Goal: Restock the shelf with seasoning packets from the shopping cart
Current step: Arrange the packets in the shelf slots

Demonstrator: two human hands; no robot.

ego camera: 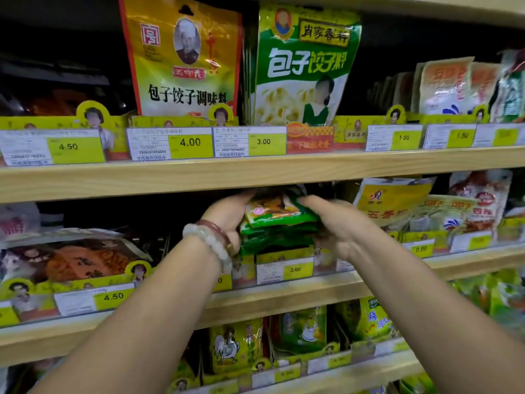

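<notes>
Your left hand and right hand gripped a green seasoning packet stack above the 3.00 price tag; placement unfinished, cart unseen.

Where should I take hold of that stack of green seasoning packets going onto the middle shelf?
Probably by its two short ends, from the left and the right at once. The stack of green seasoning packets lies flat and loose, so squeezing both ends keeps the layers together. The left hand and right hand already hold it that way, above the yellow 3.00 price tag.
</notes>
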